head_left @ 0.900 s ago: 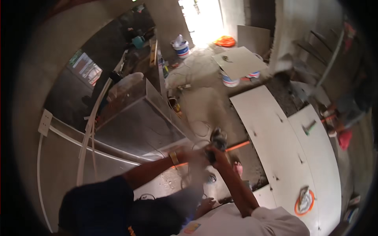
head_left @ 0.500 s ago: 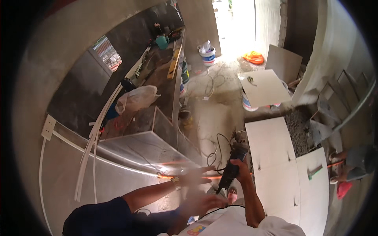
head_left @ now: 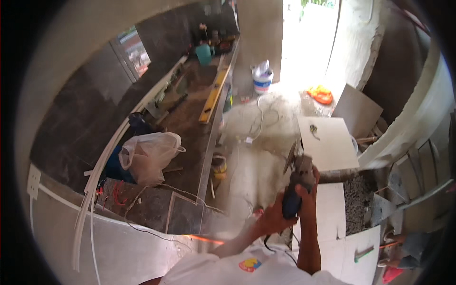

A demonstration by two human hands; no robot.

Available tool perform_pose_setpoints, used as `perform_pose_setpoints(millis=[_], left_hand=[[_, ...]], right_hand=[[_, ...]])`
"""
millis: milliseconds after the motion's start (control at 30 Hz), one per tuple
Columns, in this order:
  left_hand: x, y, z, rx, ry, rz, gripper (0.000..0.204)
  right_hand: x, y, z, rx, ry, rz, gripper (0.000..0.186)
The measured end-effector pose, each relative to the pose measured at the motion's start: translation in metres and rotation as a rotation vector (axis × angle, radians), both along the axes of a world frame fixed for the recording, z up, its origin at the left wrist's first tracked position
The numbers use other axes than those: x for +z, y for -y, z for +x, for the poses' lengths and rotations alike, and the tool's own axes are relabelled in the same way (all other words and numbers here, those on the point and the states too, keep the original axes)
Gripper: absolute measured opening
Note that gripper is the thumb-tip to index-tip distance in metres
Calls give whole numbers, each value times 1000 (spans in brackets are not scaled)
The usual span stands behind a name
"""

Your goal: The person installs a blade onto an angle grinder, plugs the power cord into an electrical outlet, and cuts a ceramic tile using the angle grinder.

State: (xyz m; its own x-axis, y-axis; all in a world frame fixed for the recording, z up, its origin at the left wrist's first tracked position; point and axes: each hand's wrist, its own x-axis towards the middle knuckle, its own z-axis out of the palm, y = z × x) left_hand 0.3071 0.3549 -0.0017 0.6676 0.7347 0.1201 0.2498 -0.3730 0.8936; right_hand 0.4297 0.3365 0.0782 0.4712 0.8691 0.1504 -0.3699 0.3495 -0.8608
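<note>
The left hand [head_left: 270, 219] and right hand [head_left: 309, 195] wrap their fingers around the power tool [head_left: 291, 203], at four o'clock, nose toward one — steady handling wants both grips firm, the cord [head_left: 266, 243] clear.

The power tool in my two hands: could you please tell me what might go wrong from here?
The dark cable hangs close to the white shirt, so it might snag on the clothing. If the left hand and right hand lose their grip, the power tool could drop and perhaps chip the white tiles nearby. The hammer lies loose on a tile, so someone might trip over it.
</note>
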Motion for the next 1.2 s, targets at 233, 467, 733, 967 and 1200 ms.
perform_pose_setpoints(millis=[233, 467, 733, 967, 1200], left_hand=[[43, -142, 27, 174, -129, 20, 84], [55, -290, 87, 213, -146, -209, 85], [52, -506, 193, 346, -269, -284, 80], [43, -647, 257, 383, -224, -6, 71], [23, -824, 338, 329, -128, -60, 63]], right_hand=[[-17, -165, 45, -54, -66, -92, 68], [-108, -332, 127, -81, -411, -174, 46], [-145, -561, 219, 271, -267, -235, 55], [-110, -721, 308, -106, 652, -374, 48], [-87, -907, 414, -227, 306, -321, 45]])
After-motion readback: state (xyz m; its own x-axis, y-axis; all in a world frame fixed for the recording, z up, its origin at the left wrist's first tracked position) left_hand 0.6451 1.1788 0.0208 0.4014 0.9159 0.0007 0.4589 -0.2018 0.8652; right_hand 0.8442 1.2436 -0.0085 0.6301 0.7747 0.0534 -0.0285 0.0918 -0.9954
